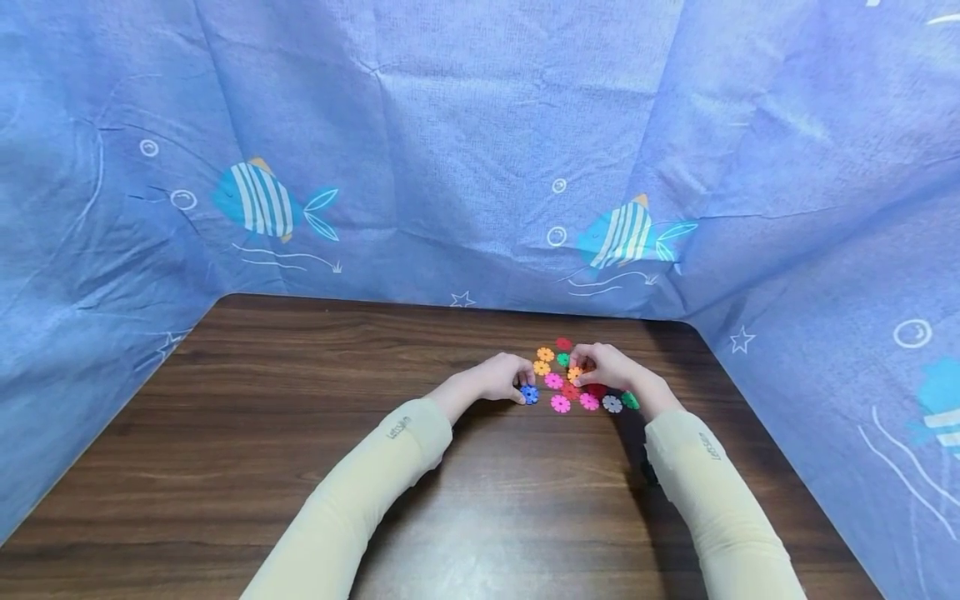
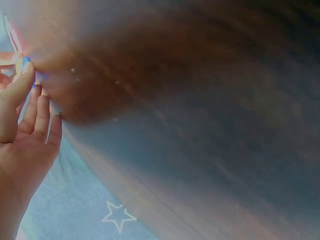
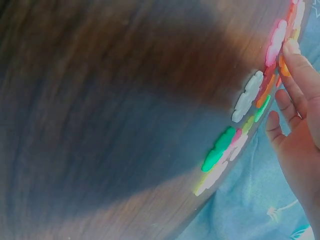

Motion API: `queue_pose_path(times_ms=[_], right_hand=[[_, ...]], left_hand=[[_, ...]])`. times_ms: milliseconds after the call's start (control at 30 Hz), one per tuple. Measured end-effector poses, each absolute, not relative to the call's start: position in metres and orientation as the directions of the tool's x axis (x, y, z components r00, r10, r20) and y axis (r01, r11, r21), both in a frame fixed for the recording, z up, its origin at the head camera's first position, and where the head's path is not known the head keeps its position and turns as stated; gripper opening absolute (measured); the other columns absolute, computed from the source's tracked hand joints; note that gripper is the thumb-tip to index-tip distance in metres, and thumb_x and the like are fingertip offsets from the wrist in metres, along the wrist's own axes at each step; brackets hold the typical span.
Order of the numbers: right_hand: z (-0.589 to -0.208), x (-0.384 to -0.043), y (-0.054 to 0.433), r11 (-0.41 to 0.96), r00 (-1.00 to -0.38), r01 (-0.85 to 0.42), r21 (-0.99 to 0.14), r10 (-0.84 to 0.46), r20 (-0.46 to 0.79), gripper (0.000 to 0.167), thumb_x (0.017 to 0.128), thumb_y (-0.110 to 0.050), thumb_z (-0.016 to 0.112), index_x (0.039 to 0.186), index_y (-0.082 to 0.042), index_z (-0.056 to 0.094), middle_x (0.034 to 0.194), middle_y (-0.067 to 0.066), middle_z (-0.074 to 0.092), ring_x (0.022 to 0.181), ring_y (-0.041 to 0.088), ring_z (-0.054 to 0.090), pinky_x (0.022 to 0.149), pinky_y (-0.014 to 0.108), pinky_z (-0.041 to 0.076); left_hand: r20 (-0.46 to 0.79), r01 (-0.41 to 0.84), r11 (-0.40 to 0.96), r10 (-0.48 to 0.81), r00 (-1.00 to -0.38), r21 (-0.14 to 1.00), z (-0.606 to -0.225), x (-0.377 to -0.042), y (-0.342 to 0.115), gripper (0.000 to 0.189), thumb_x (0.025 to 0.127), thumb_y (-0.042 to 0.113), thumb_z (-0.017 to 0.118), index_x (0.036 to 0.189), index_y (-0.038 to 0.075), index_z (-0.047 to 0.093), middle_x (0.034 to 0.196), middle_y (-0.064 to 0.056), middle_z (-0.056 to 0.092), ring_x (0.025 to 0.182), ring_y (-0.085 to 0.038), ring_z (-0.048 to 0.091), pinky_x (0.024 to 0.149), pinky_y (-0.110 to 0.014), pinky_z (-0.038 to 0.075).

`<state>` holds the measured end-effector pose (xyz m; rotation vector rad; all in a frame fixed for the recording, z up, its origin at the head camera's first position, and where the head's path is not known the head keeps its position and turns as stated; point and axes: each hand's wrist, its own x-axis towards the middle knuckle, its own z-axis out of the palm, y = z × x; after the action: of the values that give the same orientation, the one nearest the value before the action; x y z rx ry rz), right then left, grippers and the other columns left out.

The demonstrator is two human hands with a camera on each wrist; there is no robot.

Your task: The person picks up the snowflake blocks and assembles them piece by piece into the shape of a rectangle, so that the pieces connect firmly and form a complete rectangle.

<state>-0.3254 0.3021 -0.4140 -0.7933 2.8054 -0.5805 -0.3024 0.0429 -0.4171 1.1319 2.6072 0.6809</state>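
In the head view my left hand (image 1: 501, 377) pinches a blue flower-shaped disc (image 1: 530, 395) at the left side of a cluster of such discs. The left wrist view shows only slivers of blue between the thumb and fingertips of the left hand (image 2: 30, 117). My right hand (image 1: 611, 367) is over the cluster and pinches an orange flower-shaped disc (image 1: 575, 374). From the right wrist, the orange disc (image 3: 284, 67) is partly covered by the thumb of the right hand (image 3: 300, 110). Close by lie pink discs (image 1: 560, 404) and a grey disc (image 1: 612, 404).
More flat discs lie on the dark wooden table (image 1: 262, 433): a red disc (image 1: 563, 343) at the back, an orange disc (image 1: 545, 354), and a green disc (image 1: 630, 401) by the right wrist. A blue fish-patterned cloth (image 1: 480, 167) hangs behind and beside the table.
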Motion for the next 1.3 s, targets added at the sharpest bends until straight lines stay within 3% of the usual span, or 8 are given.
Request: queue_pose_path(times_ms=[133,433,700,933,1133,1300], right_hand=[[-0.413,-0.323,0.299,0.789,-0.853,-0.451,-0.418,-0.519,-0.060,0.022,0.080,-0.014,0.076,0.094,-0.012,0.059,0.084,0.001,0.061,0.078,0.016,0.053,0.074,0.035,0.046],[-0.408,-0.321,0.294,0.791,-0.847,-0.454,-0.409,-0.526,-0.077,0.016,0.083,-0.010,0.072,0.096,-0.014,0.063,0.093,0.001,0.067,0.090,0.019,0.061,0.083,0.041,0.049],[-0.390,-0.312,0.282,0.794,-0.866,-0.431,-0.429,-0.498,-0.050,0.017,0.083,-0.007,0.070,0.098,-0.014,0.065,0.083,-0.001,0.064,0.074,0.013,0.056,0.069,0.031,0.046],[-0.371,-0.302,0.267,0.779,-0.857,-0.468,-0.417,-0.516,-0.001,0.020,0.084,-0.007,0.068,0.104,-0.009,0.067,0.082,-0.002,0.066,0.077,0.013,0.057,0.071,0.032,0.045],[-0.358,-0.290,0.255,0.765,-0.864,-0.457,-0.454,-0.504,0.021,0.020,0.087,-0.009,0.067,0.106,-0.005,0.067,0.080,0.000,0.066,0.073,0.012,0.058,0.068,0.030,0.046],[-0.352,-0.279,0.240,0.716,-0.867,-0.456,-0.528,-0.492,0.082,0.018,0.085,-0.009,0.068,0.103,-0.008,0.068,0.079,0.000,0.066,0.073,0.012,0.060,0.069,0.030,0.048]], left_hand=[[-0.030,0.621,0.600,0.731,-0.682,0.505,-0.419,-0.300,0.041,0.024,0.081,0.014,0.075,0.097,0.011,0.058,0.085,0.001,0.061,0.080,-0.011,0.055,0.075,-0.022,0.044],[0.002,0.660,0.608,0.735,-0.678,0.441,-0.418,-0.295,0.033,0.021,0.085,0.015,0.071,0.101,0.013,0.058,0.081,0.003,0.057,0.076,-0.009,0.052,0.071,-0.022,0.043],[0.066,0.680,0.579,0.737,-0.672,0.450,-0.410,-0.287,0.014,0.009,0.087,0.012,0.067,0.096,0.010,0.064,0.071,0.004,0.059,0.068,-0.008,0.051,0.068,-0.023,0.043],[0.125,0.665,0.564,0.709,-0.694,0.490,-0.400,-0.278,-0.004,0.004,0.088,0.011,0.065,0.084,0.010,0.064,0.065,0.007,0.057,0.062,-0.007,0.047,0.062,-0.021,0.039],[0.155,0.646,0.562,0.681,-0.716,0.517,-0.390,-0.269,-0.016,0.010,0.093,0.012,0.057,0.084,0.013,0.062,0.072,0.001,0.062,0.062,-0.008,0.046,0.060,-0.022,0.038],[0.224,0.664,0.558,0.657,-0.720,0.497,-0.381,-0.259,-0.028,0.012,0.093,0.013,0.058,0.081,0.011,0.060,0.065,0.005,0.051,0.059,-0.008,0.042,0.056,-0.022,0.035]])
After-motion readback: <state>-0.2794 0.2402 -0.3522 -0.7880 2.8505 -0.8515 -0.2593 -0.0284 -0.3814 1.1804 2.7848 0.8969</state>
